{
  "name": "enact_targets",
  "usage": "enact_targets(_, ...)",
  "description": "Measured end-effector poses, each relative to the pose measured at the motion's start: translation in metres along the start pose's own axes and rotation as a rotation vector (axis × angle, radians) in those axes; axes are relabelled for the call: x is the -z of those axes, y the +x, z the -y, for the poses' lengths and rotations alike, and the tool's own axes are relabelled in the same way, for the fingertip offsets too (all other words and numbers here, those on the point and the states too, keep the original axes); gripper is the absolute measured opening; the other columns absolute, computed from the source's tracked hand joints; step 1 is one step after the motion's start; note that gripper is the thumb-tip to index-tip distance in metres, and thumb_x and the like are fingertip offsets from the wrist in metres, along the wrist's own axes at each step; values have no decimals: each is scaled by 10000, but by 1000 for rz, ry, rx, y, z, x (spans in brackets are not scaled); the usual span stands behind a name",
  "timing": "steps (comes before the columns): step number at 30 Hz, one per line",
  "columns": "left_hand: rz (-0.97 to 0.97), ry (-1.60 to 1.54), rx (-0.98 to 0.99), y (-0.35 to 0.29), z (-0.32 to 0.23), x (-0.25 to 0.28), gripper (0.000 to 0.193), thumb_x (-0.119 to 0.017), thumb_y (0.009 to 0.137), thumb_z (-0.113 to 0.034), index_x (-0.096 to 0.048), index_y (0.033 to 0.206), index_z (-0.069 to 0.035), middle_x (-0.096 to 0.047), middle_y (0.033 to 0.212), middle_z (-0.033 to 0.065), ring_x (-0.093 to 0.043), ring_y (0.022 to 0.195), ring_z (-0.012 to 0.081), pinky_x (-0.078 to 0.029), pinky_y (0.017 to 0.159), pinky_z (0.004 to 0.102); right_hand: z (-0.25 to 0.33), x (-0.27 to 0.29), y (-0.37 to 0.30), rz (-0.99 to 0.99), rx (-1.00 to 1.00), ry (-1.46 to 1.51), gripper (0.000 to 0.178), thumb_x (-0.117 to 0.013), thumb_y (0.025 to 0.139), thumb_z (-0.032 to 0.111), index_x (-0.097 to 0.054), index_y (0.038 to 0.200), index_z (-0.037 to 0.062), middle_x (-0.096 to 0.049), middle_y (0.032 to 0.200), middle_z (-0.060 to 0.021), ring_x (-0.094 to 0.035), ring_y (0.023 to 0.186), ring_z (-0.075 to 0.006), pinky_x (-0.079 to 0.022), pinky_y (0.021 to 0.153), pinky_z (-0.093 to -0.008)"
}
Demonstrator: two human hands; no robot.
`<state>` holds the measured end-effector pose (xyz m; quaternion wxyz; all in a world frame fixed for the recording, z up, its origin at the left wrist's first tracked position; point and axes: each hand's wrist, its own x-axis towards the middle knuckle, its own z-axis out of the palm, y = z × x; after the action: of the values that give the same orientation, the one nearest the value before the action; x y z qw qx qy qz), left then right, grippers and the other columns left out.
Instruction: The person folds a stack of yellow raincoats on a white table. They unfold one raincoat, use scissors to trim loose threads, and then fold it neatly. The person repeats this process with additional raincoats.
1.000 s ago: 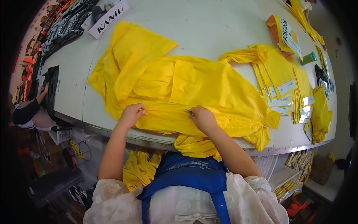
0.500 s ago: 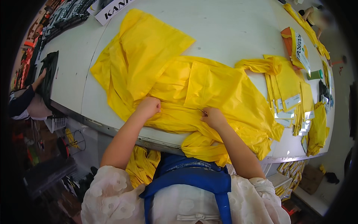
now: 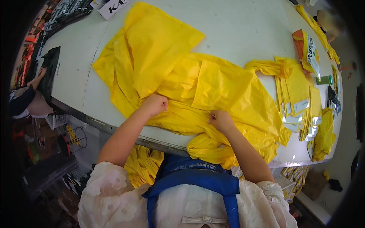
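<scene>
A large yellow rainwear garment (image 3: 228,83), smooth and creased, lies spread over the pale table in front of me, with a flap or pocket seam near its middle. Closed in a fist, my left hand (image 3: 155,105) grips the garment's fabric near its front edge. To its right, my right hand (image 3: 221,121) is closed around a small pointed metal tool (image 3: 210,113); only a thin tip shows, so its exact kind is unclear. That tip sits just over the cloth. Part of the garment hangs off the table edge towards my blue apron (image 3: 194,183).
Flat yellow packs (image 3: 298,91) with white labels lie at the right, near an orange-and-white box (image 3: 306,51) and a green roll (image 3: 325,80). More yellow fabric (image 3: 142,164) hangs below the table edge. Another person's hand (image 3: 38,78) touches dark fabric (image 3: 49,74) far left.
The whole view has shifted slightly. My right hand has turned a little, and less of the metal tip shows. My left hand keeps its grip at nearly the same place on the garment.
</scene>
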<state>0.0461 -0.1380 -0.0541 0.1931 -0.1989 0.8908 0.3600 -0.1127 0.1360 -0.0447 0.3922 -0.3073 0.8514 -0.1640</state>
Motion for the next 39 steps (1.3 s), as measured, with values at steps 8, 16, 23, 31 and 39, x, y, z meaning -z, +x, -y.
enact_targets(8, -129, -276, -19, -10, 12, -10, 163, -735, 763, -169, -661, 813, -33, -666, 738, 84, -630, 670, 197, -486, 628, 314, -3, -1, -2, -46, 37, 13, 232, -742, 729, 208, -639, 828, 26, -652, 765, -146, -631, 724, -301, -491, 657, -371)
enact_targets(16, 25, 22, 60, 15, -4, 5, 187, -771, 697, -200, -673, 773, -60, -671, 739, 115, -631, 661, 246, -486, 616, 356, -7, -5, 1, -29, 18, 34, 225, -738, 729, 208, -635, 826, 32, -664, 795, -141, -639, 767, -311, -498, 683, -391)
enact_targets(23, -405, 335, -17, -68, -14, 7, 161, -687, 749, -160, -616, 839, -48, -642, 835, 107, -607, 819, 316, -474, 681, 412, -20, 4, -8, -102, 7, 8, 232, -729, 731, 202, -636, 858, 31, -668, 817, -146, -638, 797, -327, -498, 700, -402)
enact_targets(31, -730, 86, -184, -133, -6, -29, 116, -600, 764, -31, -605, 879, -47, -627, 902, 130, -584, 881, 344, -474, 778, 415, -55, 43, -34, -191, -94, -226, 211, -685, 776, 166, -621, 914, 21, -653, 911, -158, -627, 860, -341, -500, 723, -419)
enact_targets(39, -586, -69, -384, -158, -41, 15, 107, -648, 773, -67, -605, 870, -60, -632, 802, 112, -610, 772, 309, -486, 681, 388, 129, -1, -68, -234, 672, 256, 344, -702, 793, 90, -598, 1121, 99, -625, 1116, -133, -673, 893, -261, -554, 707, -307)
